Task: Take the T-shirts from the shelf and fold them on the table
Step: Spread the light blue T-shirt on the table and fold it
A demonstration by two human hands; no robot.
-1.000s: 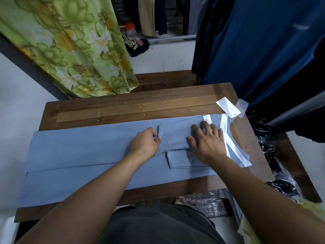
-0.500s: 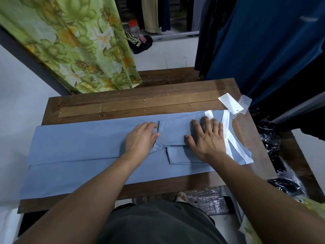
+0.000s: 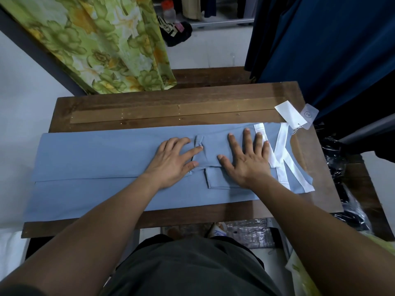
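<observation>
the table (image 3: 149, 99) was a dark wooden top with a paler strip along its far side. across it lay the shirt (image 3: 96, 163), pale blue and folded into a long band, its white-trimmed neck (image 3: 282, 150) at the right end and the left end hanging just past the table edge. both hands were flat on the cloth near its middle. the left hand (image 3: 173, 161), which a second before had pinched a small fold with curled fingers, now lay with fingers straight and spread, pressing beside that upright fold. the right hand (image 3: 248, 159) had stayed pressed down, fingers wide apart, two fingertips reaching the white trim. the sleeve (image 3: 218, 178) lay tucked beneath the right palm. two paper tags (image 3: 295, 115) lay at the far right corner, as before.
</observation>
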